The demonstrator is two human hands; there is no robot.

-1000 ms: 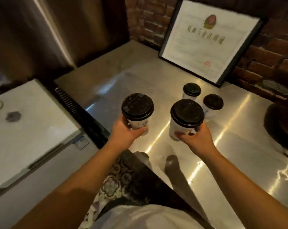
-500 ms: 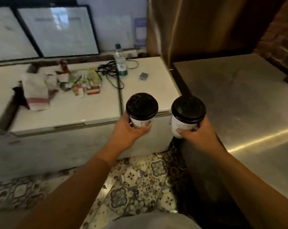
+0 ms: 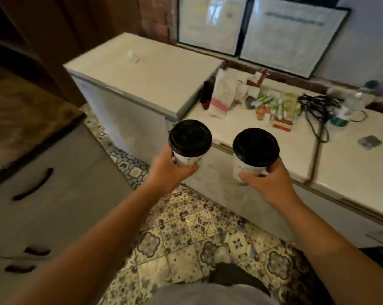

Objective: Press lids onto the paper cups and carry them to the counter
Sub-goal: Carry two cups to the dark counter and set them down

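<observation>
I hold two white paper cups with black lids upright at chest height over the tiled floor. My left hand (image 3: 168, 172) grips the left cup (image 3: 189, 143) from below and behind. The right cup (image 3: 254, 151) sits in my right hand (image 3: 272, 183), fingers wrapped around its lower wall. Both lids are seated flat on their rims. The cups stand side by side, apart from each other, in front of a row of white chest freezers.
White chest freezers (image 3: 146, 78) stretch ahead; the middle one carries packets (image 3: 274, 106), a black cable (image 3: 318, 106) and a water bottle (image 3: 349, 106). Framed sheets (image 3: 291, 38) lean on the wall behind. A grey cabinet with dark handles (image 3: 32, 183) stands at left. Patterned floor tiles (image 3: 186, 238) lie below.
My view has swung left, away from the steel counter with the other lidded cups, across to the chest freezers. Both hands keep the same hold on their cups.
</observation>
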